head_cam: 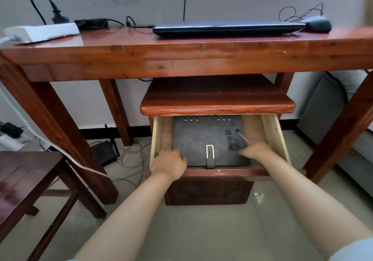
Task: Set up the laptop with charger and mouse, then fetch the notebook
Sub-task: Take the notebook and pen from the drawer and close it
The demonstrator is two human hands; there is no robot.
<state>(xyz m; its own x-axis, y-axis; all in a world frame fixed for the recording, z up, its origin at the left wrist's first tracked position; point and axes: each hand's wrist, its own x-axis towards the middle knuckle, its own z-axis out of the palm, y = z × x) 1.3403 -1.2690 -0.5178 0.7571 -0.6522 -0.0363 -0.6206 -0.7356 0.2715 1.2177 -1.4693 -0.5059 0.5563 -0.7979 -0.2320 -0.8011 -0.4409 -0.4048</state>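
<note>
A dark grey ring-bound notebook [203, 139] with a clasp strap lies flat in the pulled-out drawer [274, 135] of a small cabinet under the desk. A pen [242, 136] rests on its right side. My left hand [168, 163] reaches into the drawer and touches the notebook's left edge. My right hand [255, 151] rests on its near right corner, fingers by the pen. On the desk above sit the closed black laptop [228, 29], a black mouse [317, 24] to its right, and the charger brick [91, 23] with its cable to the left.
A white power strip [42, 31] with a black plug lies at the desk's left end. A dark wooden chair [24, 180] stands at lower left. Cables and a black router [107, 151] lie on the floor. A grey radiator-like unit [331, 109] stands at right.
</note>
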